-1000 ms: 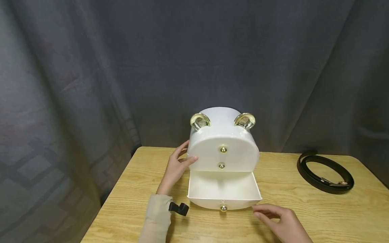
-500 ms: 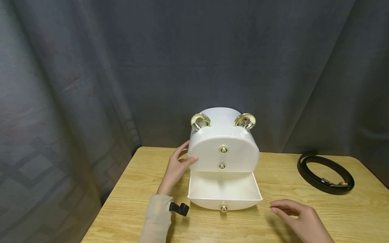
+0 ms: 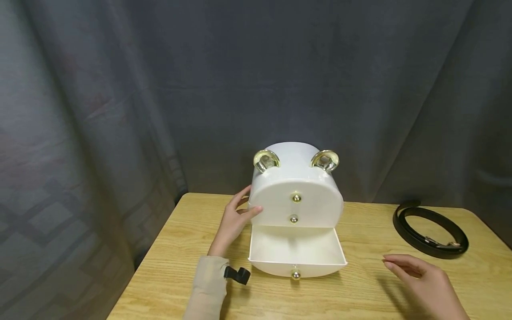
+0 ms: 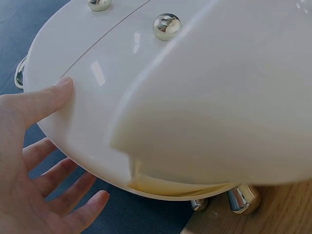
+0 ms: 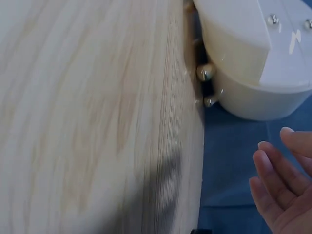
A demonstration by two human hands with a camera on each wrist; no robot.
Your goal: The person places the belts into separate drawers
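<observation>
Head view: glossy white box (image 3: 296,195), bottom drawer (image 3: 297,253) out; left hand (image 3: 234,220) fingers spread against it

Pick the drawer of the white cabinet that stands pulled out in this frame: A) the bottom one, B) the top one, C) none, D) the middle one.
A: the bottom drawer juts forward from the white cabinet, showing its bare inside, while the two drawers above sit flush. The left hand rests on the cabinet's side, and the right hand holds nothing.
</observation>
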